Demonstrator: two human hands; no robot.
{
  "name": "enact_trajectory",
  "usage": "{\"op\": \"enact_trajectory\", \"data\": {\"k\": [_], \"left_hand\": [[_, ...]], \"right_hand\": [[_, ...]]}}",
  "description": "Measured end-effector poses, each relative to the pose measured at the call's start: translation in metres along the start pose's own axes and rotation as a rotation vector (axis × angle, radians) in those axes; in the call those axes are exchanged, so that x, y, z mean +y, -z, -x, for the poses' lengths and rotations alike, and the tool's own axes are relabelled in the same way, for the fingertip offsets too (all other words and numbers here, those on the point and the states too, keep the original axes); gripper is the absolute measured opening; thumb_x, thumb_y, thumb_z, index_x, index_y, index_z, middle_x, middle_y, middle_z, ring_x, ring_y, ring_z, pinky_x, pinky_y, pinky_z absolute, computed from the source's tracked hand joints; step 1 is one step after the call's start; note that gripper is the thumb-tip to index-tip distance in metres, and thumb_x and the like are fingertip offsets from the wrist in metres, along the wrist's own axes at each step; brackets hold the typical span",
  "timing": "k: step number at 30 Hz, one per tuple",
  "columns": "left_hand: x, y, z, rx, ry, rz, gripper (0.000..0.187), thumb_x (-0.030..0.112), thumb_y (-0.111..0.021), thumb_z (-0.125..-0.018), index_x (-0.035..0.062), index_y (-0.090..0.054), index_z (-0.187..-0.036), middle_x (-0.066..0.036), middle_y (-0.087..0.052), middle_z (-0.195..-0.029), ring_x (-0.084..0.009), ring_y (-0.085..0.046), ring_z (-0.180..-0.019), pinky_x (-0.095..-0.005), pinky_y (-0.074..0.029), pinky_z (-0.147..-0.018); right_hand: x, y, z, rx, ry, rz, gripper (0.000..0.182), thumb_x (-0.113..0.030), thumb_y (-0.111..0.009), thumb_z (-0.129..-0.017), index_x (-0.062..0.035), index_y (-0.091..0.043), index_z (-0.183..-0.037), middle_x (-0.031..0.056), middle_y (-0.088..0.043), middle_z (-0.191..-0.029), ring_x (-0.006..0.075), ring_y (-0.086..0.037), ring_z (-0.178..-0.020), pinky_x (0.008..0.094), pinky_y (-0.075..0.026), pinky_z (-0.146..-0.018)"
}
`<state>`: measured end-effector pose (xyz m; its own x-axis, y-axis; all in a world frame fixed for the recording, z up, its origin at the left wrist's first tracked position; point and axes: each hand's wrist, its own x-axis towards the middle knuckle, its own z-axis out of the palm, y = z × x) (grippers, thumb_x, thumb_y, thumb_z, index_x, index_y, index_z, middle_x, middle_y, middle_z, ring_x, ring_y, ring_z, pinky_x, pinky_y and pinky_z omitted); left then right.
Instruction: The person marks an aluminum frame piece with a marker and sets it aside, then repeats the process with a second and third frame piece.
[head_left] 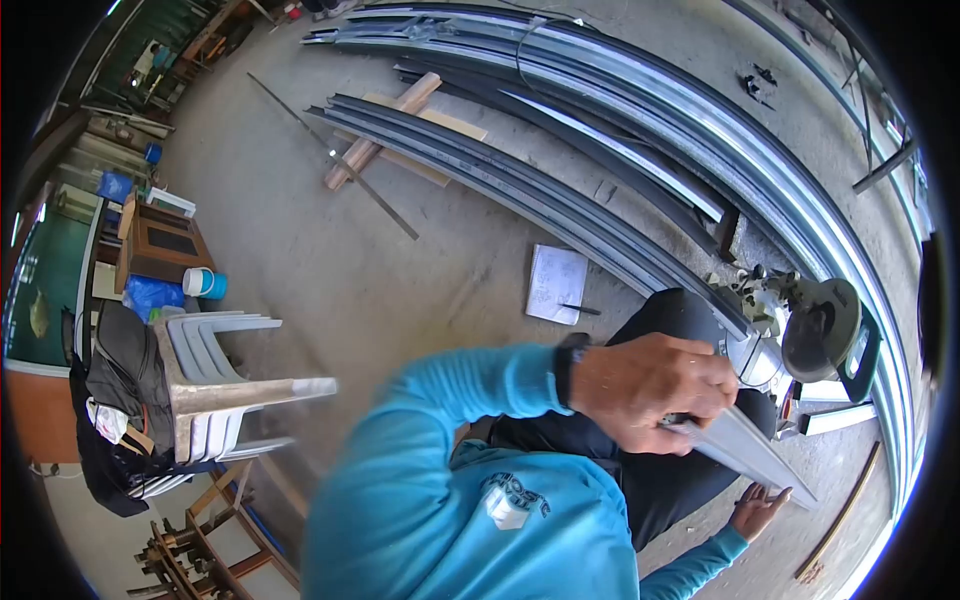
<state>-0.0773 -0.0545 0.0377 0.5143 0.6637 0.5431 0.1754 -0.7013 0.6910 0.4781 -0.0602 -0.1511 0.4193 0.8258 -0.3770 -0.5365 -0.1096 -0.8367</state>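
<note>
A grey metal profile [752,452] lies slantwise across my lap, pointing down and right. My left hand [650,395], with a dark band at its wrist, is closed in a fist over the near end of the profile. Between its thumb and fingers a small dark object [677,419] peeks out, too covered to name. At the profile's far end, my right hand [762,510] holds the lower edge in its fingers. A cut-off saw [825,330] with a round guard stands just past my knees. An open notebook [557,283] lies on the floor, a black pen [580,309] across it.
Long metal profiles [500,170] rest on a wooden block [385,130], with a larger bundle [640,80] curving behind. Plastic chairs [215,390] carrying a dark bag [125,365] stand at left. A thin bar [380,195] and a wooden stick [840,512] lie on the floor.
</note>
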Motion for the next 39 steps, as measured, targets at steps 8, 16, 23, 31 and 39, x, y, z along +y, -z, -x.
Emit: {"op": "enact_trajectory", "data": {"k": [8, 16, 23, 31, 39], "left_hand": [[-0.267, 0.016, 0.084, 0.094, 0.895, -0.235, 0.025, 0.021, -0.073, -0.097, 0.0043, -0.072, -0.114, -0.014, -0.075, -0.111, -0.0272, -0.074, -0.107, -0.0405, -0.059, -0.093], [-0.424, -0.024, 0.126, -0.477, 1.202, -0.692, 0.031, 0.02, -0.07, -0.098, 0.0165, -0.068, -0.129, -0.012, -0.063, -0.139, -0.0327, -0.052, -0.142, -0.0664, -0.035, -0.116], [-0.407, 0.016, 0.117, -0.402, 1.025, -0.595, 0.027, 0.031, -0.068, -0.1, 0.0223, -0.07, -0.125, -0.01, -0.064, -0.127, -0.0324, -0.056, -0.132, -0.0619, -0.04, -0.11], [-0.258, 0.082, 0.008, -0.026, 0.404, -0.706, 0.051, 0.047, -0.082, -0.083, 0.0148, -0.072, -0.122, -0.01, -0.06, -0.107, -0.0326, -0.061, -0.113, -0.0492, -0.049, -0.096], [-0.13, 0.048, -0.036, 0.14, 0.203, -0.744, 0.067, 0.015, -0.084, -0.075, 0.0085, -0.06, -0.137, -0.013, -0.063, -0.117, -0.0346, -0.064, -0.114, -0.0517, -0.05, -0.095]], "right_hand": [[0.003, 0.005, 0.027, 0.138, -0.248, 0.264, 0.052, -0.05, -0.074, -0.1, -0.008, -0.066, -0.13, 0.0098, -0.073, -0.127, 0.0199, -0.071, -0.113, 0.036, -0.061, -0.088], [-0.024, 0.036, 0.056, 0.46, -0.067, 0.435, 0.093, -0.073, -0.056, -0.101, -0.0039, -0.043, -0.161, 0.0192, -0.056, -0.157, 0.0356, -0.046, -0.151, 0.054, -0.039, -0.119], [-0.056, -0.067, 0.087, 0.656, 0.766, 0.771, 0.06, -0.037, -0.075, -0.102, 0.008, -0.05, -0.132, 0.0257, -0.066, -0.142, 0.0397, -0.064, -0.133, 0.0551, -0.054, -0.112], [-0.056, -0.337, 0.098, -0.709, 1.199, 1.136, 0.065, 0.004, -0.09, -0.075, -0.001, -0.058, -0.131, 0.0201, -0.06, -0.153, 0.0359, -0.057, -0.143, 0.0476, -0.045, -0.119], [-0.034, -0.404, 0.068, -0.765, 1.681, 1.486, 0.031, 0.008, -0.064, -0.079, -0.0087, -0.061, -0.105, 0.0118, -0.067, -0.082, 0.0355, -0.069, -0.079, 0.0464, -0.053, -0.073]]}}
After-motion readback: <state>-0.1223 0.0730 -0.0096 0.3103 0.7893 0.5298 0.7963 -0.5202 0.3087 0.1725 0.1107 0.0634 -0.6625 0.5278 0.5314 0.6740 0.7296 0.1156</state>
